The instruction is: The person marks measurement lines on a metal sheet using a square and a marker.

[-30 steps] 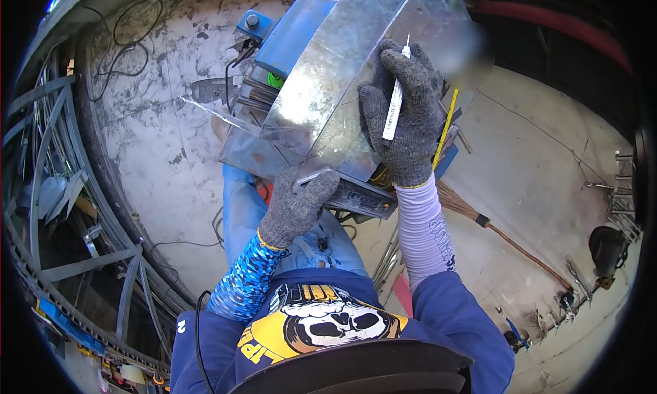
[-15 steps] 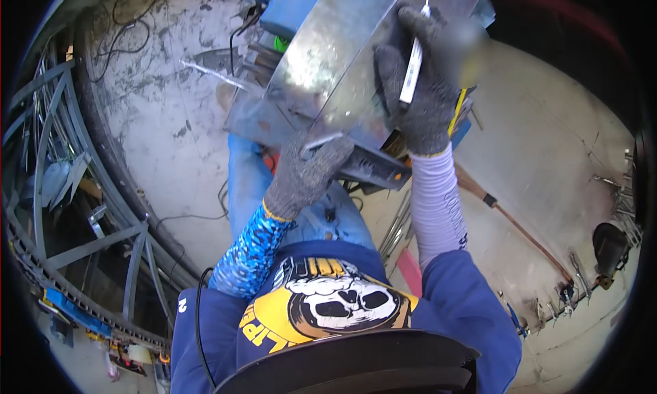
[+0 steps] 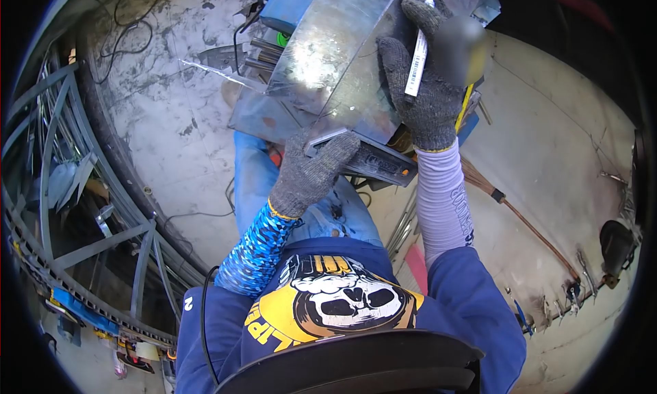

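Both my hands wear grey knit gloves. My left hand [image 3: 308,171] is closed around the near end of a black try square [image 3: 378,164] with a silver edge, held against the near side of a bent sheet-metal piece [image 3: 352,86]. My right hand [image 3: 431,86] rests at the right part of the metal, thumb and fingers around a slim white marker [image 3: 415,69] with a barcode label. The marker's thin tip points away from me. A yellow strip [image 3: 466,106] shows beside the right wrist; a blurred patch hides part of that hand's outer side.
Blue equipment [image 3: 291,14] and metal rods [image 3: 265,52] stand beyond the sheet. Left, a curved metal frame [image 3: 102,243] holds scrap strips. On the right floor lie a long-handled broom [image 3: 527,219] and several clamps [image 3: 571,295]. A cable [image 3: 126,28] runs across the floor at far left.
The view has shifted slightly, so most things sit a little to the right. My right hand has tilted a little with the marker; my left hand keeps its grip on the try square.
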`<state>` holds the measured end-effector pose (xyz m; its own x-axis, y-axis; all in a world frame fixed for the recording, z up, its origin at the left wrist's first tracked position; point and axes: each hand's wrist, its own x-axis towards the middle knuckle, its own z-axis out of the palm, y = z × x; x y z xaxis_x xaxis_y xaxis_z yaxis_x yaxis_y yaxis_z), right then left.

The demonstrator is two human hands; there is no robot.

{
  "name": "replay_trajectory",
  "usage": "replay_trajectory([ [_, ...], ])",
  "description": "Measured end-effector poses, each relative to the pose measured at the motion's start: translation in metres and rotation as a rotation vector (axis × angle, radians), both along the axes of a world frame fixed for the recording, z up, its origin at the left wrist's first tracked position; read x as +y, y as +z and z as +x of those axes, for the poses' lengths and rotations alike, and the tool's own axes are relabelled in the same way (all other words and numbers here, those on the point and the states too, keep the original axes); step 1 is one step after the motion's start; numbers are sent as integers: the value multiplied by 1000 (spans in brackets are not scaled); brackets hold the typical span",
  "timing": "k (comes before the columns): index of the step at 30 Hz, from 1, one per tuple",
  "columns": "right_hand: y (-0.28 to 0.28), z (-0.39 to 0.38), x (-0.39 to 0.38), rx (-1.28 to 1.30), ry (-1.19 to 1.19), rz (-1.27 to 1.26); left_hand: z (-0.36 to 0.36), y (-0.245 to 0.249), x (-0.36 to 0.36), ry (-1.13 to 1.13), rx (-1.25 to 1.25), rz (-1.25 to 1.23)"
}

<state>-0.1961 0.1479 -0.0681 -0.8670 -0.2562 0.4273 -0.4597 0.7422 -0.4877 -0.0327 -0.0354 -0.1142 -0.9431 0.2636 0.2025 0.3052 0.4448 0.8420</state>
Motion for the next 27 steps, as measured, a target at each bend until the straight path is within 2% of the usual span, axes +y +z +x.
replay_trajectory([
  [8,6,3,-4,-63,28,8,1,-1,1,-3,4,-5],
  [10,2,1,-3,-17,-16,-9,0,-1,1,-18,-65,110],
  [13,1,1,-2,-32,-6,-39,2,-1,0,-19,0,6],
  [19,2,0,-2,-18,-3,-16,4,-6,2,-6,-62,120],
  [22,6,1,-4,-29,-19,4,8,-7,1,-22,-123,104],
  [27,7,0,-2,-51,-23,4,6,-5,1,-14,-84,80],
])
